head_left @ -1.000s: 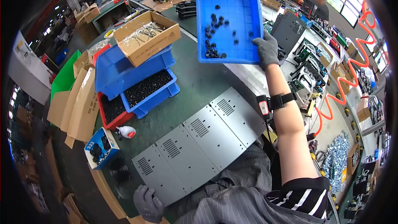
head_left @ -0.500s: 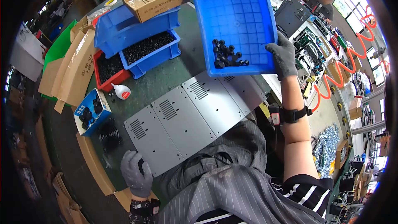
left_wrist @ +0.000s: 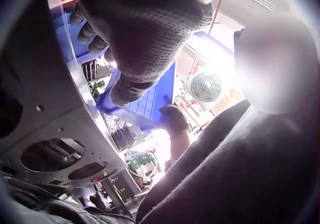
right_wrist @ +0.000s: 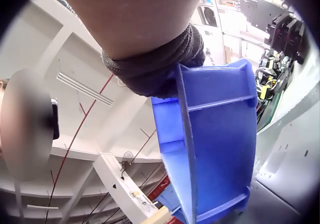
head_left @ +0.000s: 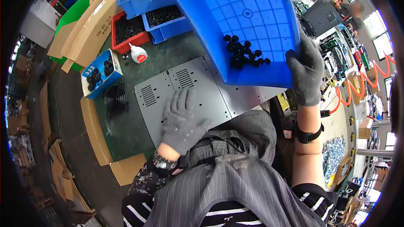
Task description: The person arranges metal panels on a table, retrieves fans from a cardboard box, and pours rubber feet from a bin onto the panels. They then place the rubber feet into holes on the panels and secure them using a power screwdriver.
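My gloved right hand (head_left: 309, 73) grips the right side wall of a blue plastic bin (head_left: 206, 29), thumb inside the rim. The bin is held tilted above the table, and a cluster of small black round parts (head_left: 240, 52) lies gathered at its low end. In the right wrist view, the bin's ribbed outer wall (right_wrist: 220, 139) hangs from the gloved hand (right_wrist: 155, 71). My gloved left hand (head_left: 181, 122) is spread over grey metal panels (head_left: 155, 111) lying side by side with slotted vents. The bin hides part of the panels on the right.
Beyond the panels stand a red bin (head_left: 130, 40) and a blue bin (head_left: 168, 29) of small dark parts. Left of these are a white squeeze bottle (head_left: 138, 54), a small blue-white box (head_left: 101, 73), a black fan grille (head_left: 115, 96) and cardboard flaps (head_left: 94, 126). Orange coiled hose (head_left: 362, 88) hangs right.
The blue bin has come closer to my body and tilted, its black parts sliding together at the low end. My left hand has moved from the panels' left corner onto them.
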Demonstrator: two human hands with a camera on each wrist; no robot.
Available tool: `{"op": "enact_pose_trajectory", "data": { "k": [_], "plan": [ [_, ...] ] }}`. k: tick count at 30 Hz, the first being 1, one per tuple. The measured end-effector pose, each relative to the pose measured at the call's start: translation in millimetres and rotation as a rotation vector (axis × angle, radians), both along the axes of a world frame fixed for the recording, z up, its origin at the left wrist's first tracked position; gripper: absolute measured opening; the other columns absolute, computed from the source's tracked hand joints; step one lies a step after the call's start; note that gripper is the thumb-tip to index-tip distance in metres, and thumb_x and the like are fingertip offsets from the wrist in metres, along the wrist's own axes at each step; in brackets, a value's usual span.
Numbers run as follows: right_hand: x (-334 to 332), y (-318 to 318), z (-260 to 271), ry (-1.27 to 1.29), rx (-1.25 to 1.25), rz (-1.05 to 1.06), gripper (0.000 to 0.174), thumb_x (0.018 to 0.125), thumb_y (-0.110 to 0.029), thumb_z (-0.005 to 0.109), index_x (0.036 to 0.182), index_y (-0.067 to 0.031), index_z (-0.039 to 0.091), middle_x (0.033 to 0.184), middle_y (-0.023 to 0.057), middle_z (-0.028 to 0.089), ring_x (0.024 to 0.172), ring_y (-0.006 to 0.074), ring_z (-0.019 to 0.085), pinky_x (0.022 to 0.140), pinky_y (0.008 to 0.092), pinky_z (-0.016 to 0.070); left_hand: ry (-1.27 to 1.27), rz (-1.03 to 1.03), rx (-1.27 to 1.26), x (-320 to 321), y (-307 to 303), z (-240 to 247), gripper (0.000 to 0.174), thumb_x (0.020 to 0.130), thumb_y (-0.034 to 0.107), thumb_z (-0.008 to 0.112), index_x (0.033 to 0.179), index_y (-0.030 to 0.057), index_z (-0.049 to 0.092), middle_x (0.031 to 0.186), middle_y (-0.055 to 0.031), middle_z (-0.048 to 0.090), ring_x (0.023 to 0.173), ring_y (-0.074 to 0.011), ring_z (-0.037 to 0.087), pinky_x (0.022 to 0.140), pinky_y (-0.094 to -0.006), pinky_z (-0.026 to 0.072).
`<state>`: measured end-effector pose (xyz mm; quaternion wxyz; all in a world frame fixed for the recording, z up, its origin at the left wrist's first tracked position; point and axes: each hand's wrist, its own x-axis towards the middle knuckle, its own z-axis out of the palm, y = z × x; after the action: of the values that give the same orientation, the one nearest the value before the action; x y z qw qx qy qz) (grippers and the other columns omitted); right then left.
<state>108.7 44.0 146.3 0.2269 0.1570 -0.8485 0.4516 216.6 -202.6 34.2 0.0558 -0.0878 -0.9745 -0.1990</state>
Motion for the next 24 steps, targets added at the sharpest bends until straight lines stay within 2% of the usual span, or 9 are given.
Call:
{"op": "enact_pose_trajectory", "data": {
  "k": [1,2,3,4,5,6,9,16,24],
  "plan": [
    [4,-5,3,0.093,0.152,-0.012,0.059,0.067,0.006,0.050,0.125,-0.0007,0.048,0.093,0.0077,0.059,0.091,0.0148,0.054,0.083,0.0260,0.0411,-0.013,0.012,-0.088,-5,2,0,0.088,0.069,0.043,0.065,0.132,-0.0041,0.025,0.133,-0.0228,0.034,0.126,-0.0359,0.029,0.104,-0.0481,0.0205],
    [6,-12,8,0.187,0.304,-0.024,0.058,0.068,0.006,0.050,0.125,-0.0029,0.049,0.090,0.0084,0.058,0.086,0.0160,0.055,0.080,0.0264,0.0420,-0.016,0.016,-0.089,-10,5,-1,0.088,0.069,0.043,0.065,0.132,-0.0041,0.025,0.133,-0.0228,0.034,0.126,-0.0359,0.029,0.104,-0.0481,0.0205],
    [9,-22,14,0.194,0.327,-0.024,0.059,0.065,0.010,0.049,0.121,-0.0092,0.054,0.073,0.0121,0.052,0.065,0.0242,0.053,0.064,0.0309,0.0449,-0.007,0.045,-0.129,-14,8,-4,0.089,0.070,0.046,0.063,0.132,-0.0045,0.025,0.134,-0.0230,0.033,0.127,-0.0357,0.028,0.104,-0.0482,0.0192],
    [7,-27,11,0.261,0.335,0.033,0.060,0.065,0.010,0.049,0.121,-0.0116,0.054,0.069,0.0116,0.050,0.063,0.0269,0.052,0.061,0.0336,0.0445,0.001,0.076,-0.168,-17,11,-5,0.090,0.070,0.049,0.061,0.132,-0.0049,0.025,0.135,-0.0231,0.032,0.128,-0.0354,0.026,0.105,-0.0483,0.0178],
    [6,-32,8,0.315,0.379,0.032,0.060,0.065,0.010,0.050,0.120,-0.0133,0.054,0.069,0.0111,0.050,0.063,0.0273,0.052,0.059,0.0346,0.0446,-0.045,0.107,-0.157,-19,16,-3,0.091,0.072,0.053,0.058,0.133,-0.0047,0.024,0.136,-0.0223,0.031,0.130,-0.0344,0.023,0.106,-0.0481,0.0133],
    [5,-37,5,0.371,0.422,0.031,0.061,0.064,0.009,0.051,0.120,-0.0149,0.055,0.068,0.0106,0.050,0.062,0.0277,0.053,0.058,0.0355,0.0447,-0.049,0.115,-0.154,-22,19,-4,0.091,0.072,0.053,0.058,0.133,-0.0047,0.024,0.136,-0.0223,0.031,0.130,-0.0344,0.023,0.106,-0.0481,0.0133],
    [9,-54,6,0.313,0.494,0.071,0.061,0.064,0.007,0.052,0.120,-0.0178,0.055,0.067,0.0100,0.049,0.062,0.0283,0.054,0.055,0.0369,0.0444,-0.046,0.194,-0.221,-28,22,-11,0.093,0.073,0.060,0.053,0.133,-0.0050,0.026,0.137,-0.0205,0.031,0.132,-0.0322,0.020,0.106,-0.0476,0.0073],
    [14,-72,15,0.394,0.651,0.168,0.064,0.064,0.002,0.055,0.124,-0.0197,0.051,0.071,0.0077,0.048,0.061,0.0273,0.054,0.053,0.0374,0.0452,-0.007,0.326,-0.274,-34,22,-12,0.092,0.073,0.062,0.050,0.133,-0.0034,0.027,0.138,-0.0206,0.031,0.132,-0.0307,0.020,0.107,-0.0473,0.0066],
    [16,-77,13,0.505,0.742,0.239,0.062,0.066,-0.005,0.057,0.125,-0.0202,0.050,0.067,0.0030,0.044,0.058,0.0211,0.051,0.047,0.0332,0.0413,0.039,0.373,-0.222,-37,20,-18,0.095,0.073,0.065,0.047,0.134,-0.0047,0.025,0.139,-0.0218,0.027,0.132,-0.0307,0.019,0.106,-0.0487,0.0058]
  ]
}}
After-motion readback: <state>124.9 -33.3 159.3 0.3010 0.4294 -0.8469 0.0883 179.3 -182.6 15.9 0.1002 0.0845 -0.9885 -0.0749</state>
